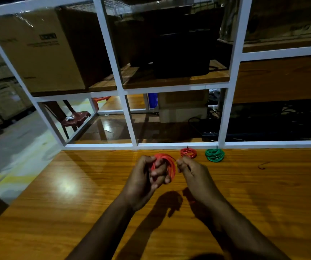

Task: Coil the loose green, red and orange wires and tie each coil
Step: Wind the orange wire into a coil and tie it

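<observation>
My left hand (147, 175) is shut around an orange wire coil (170, 166), held upright above the wooden table (75, 203). My right hand (192, 171) sits just right of the coil with its fingers pinched together at the coil's upper right edge, on the wire's end. A tied red coil (188, 152) lies flat at the table's far edge. Beside it on the right lies a tied green coil (214, 155). Each of the two has a short dark tie end sticking up.
A small dark red wire scrap (263, 165) lies on the table to the right. A white metal shelf frame (224, 113) rises along the table's far edge, with cardboard boxes (36, 51) and dark equipment behind it. The table's left edge drops to the floor.
</observation>
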{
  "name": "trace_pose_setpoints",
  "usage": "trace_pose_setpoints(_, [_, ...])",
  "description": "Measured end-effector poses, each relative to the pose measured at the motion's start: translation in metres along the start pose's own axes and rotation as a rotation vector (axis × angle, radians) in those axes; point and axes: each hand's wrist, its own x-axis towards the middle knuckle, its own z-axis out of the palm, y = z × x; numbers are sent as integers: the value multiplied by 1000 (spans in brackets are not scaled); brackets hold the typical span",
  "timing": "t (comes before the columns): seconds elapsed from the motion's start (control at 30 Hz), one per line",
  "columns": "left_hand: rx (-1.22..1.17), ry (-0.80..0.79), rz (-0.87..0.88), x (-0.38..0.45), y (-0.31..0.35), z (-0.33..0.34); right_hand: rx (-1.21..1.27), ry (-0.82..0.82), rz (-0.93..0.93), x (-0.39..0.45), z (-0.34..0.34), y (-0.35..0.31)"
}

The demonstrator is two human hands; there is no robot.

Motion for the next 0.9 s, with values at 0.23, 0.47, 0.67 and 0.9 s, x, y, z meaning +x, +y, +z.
trace_pose_setpoints(0.23, [102,180,193,13,4,-7,-175,-428,1,-21,21,-13])
trace_pose_setpoints(0.47, [1022,275,196,13,-15,-36,-287,-376,-194,-25,7,-44])
trace_pose_setpoints(0.67, [1005,157,137,3,-9,-29,-291,25,-313,-12,-10,-37])
trace_pose_setpoints(0.9, [807,59,55,-2,-4,-15,-49,172,-216,-4,-10,-19])
